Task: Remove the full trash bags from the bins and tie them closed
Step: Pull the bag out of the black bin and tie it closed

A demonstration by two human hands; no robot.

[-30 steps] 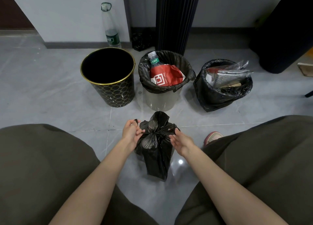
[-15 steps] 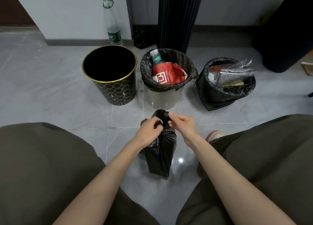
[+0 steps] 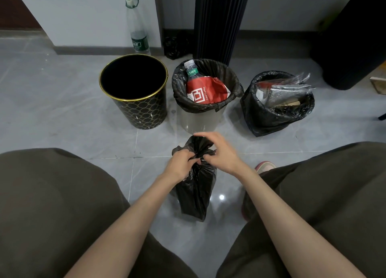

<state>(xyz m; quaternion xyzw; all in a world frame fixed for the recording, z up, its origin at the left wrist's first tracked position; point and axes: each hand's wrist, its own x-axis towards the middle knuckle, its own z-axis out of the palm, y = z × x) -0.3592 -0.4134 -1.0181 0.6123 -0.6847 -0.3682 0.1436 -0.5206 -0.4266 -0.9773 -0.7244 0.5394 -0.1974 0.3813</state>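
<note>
Left hand (image 3: 180,166) and right hand (image 3: 222,152) pinch the neck of a bag (image 3: 196,192) on the floor between them, apparently mid-knot. Beyond them, one bin (image 3: 133,110) is emptied; the middle bag (image 3: 208,106) and far-right bag (image 3: 267,119) are not yet tied.

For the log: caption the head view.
Left hand and right hand tie the black trash bag on the floor before the empty gold-rimmed bin.

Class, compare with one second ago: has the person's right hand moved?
Yes. The right hand has moved forward, toward the clear bin, from the side of the black bag to its gathered neck.
</note>
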